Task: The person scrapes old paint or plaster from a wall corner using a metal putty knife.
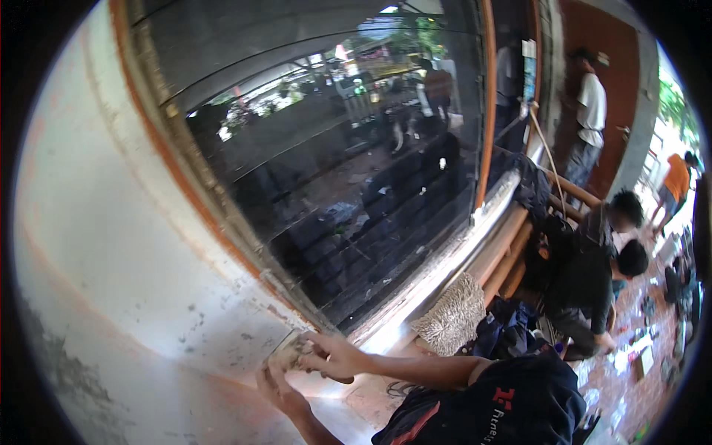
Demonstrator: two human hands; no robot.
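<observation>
My left hand (278,389) is raised against the white wall (148,222), just below the lower corner of the window frame (256,278). Beside it, my right hand (337,357) reaches in from the right with its fingers curled. Between the fingers of both hands is a pale, greyish-tan piece (294,353), close to the wall. It is small and partly covered by the fingers, so its kind cannot be made out. Both hands look closed around it. Dark smudges and worn patches mark the wall nearby.
The large dark window (334,185) reflects the yard. A shaggy beige mat (452,315) lies by a wooden bench (512,252), with dark clothes (508,326) next to it. Two people crouch at right over the littered tiled floor (627,378); others stand farther back near a brown door (612,81).
</observation>
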